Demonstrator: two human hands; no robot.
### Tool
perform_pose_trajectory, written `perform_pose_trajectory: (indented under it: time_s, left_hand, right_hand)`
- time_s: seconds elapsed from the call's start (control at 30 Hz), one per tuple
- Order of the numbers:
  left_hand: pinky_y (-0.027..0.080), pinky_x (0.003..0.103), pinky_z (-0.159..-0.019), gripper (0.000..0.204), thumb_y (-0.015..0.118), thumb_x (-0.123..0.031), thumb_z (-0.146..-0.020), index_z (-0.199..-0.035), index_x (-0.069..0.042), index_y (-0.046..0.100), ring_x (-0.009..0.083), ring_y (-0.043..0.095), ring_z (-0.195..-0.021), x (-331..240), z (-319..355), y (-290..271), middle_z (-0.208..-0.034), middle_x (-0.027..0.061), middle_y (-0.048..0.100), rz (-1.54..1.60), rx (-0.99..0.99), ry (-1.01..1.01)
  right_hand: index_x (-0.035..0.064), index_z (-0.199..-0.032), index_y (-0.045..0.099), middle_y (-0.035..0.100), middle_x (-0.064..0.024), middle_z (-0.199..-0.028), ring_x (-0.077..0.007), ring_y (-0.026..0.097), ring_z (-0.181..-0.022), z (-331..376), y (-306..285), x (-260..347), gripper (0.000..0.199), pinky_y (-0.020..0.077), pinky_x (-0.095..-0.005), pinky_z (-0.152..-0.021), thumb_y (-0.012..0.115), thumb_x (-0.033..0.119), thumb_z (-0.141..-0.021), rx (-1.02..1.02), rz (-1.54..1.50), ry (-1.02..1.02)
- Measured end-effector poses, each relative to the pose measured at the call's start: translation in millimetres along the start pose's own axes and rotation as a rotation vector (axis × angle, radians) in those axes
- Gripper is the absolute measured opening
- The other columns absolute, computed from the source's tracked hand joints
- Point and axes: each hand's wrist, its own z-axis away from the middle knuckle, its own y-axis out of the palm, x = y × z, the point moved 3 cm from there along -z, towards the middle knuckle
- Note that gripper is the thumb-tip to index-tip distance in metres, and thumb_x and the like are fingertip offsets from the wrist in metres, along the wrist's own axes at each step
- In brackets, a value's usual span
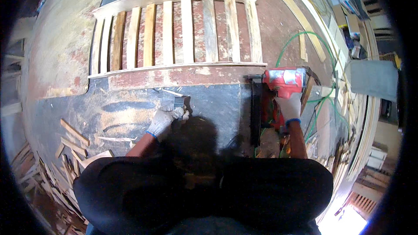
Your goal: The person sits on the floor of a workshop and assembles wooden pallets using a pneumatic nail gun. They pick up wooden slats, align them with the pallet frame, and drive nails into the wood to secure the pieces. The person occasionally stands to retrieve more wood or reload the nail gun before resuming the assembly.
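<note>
— What does the head view show of the left hand (164, 119)?

— Gloved, it grips a small grey wood block (175, 101) on the worn surface (65, 61), just below the slatted wooden frame (178, 32).

— And the right hand (289, 106)?

— Also gloved, clenched around the red nail gun (283, 80), beside the frame's lower right corner. A green hose (324, 100) trails nearby; wood offcuts (72, 148) lie at lower left.

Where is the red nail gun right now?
In the head view the nail gun is at right of centre, gripped by the gloved right hand, just below the right end of the slatted wooden frame.
</note>
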Motion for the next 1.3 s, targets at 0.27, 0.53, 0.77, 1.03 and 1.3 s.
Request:
perform_pose_trajectory:
  time_s: [0.27,0.53,0.77,1.03,1.3]
  left_hand:
    - [0.051,0.030,-0.061,0.028,0.073,-0.027,-0.093,-0.106,-0.003,0.070,0.0136,0.064,-0.068,3.7,7.7,15.7,-0.081,0.0049,0.069,-0.121,-0.078,-0.061]
    - [0.052,0.029,-0.083,0.026,0.078,-0.017,-0.090,-0.110,-0.003,0.071,0.0105,0.064,-0.089,42.4,1.4,-1.6,-0.099,-0.0004,0.072,0.004,-0.037,0.039]
    - [0.054,0.030,-0.067,0.015,0.075,-0.017,-0.091,-0.097,-0.003,0.071,0.0144,0.066,-0.073,41.7,22.6,-15.0,-0.087,0.0043,0.071,0.157,-0.061,0.015]
    - [0.056,0.033,-0.086,0.025,0.068,-0.010,-0.096,-0.118,0.002,0.067,0.0197,0.069,-0.095,-6.0,24.7,-32.2,-0.106,0.0110,0.072,0.583,-0.040,0.020]
    - [0.051,0.031,-0.093,0.028,0.056,-0.015,-0.105,-0.123,0.003,0.066,0.0178,0.066,-0.100,-57.7,3.4,22.6,-0.115,0.0093,0.071,0.531,0.138,-0.029]
  right_hand:
    - [-0.0029,-0.082,0.069,0.069,-0.0077,-0.077,-0.0190,0.066,-0.068,-43.1,-33.1,54.6,0.028,0.0513,-0.0383,-0.062,0.078,0.024,-0.081,0.279,-0.569,-0.027]
    - [0.0085,-0.100,0.059,0.058,-0.0017,-0.066,-0.0140,0.057,-0.049,-38.6,-70.2,155.0,0.014,0.0474,-0.0281,-0.044,0.065,0.011,-0.087,0.598,-0.872,0.043]
    - [0.0159,-0.082,0.057,0.055,0.0023,-0.062,-0.0127,0.053,-0.048,-127.9,-2.8,252.4,0.024,0.0460,-0.0293,-0.043,0.067,0.031,-0.097,0.892,-1.079,0.108]
    - [-0.0033,-0.097,0.070,0.072,-0.0131,-0.086,-0.0243,0.069,-0.077,-179.0,1.5,234.2,0.043,0.0554,-0.0381,-0.072,0.069,0.039,-0.092,0.453,-0.345,-0.402]
    - [0.0052,-0.098,0.070,0.069,-0.0151,-0.103,-0.0338,0.068,-0.095,66.7,27.7,241.2,0.024,0.0542,-0.0441,-0.084,0.059,0.026,-0.093,0.600,-0.435,-0.769]
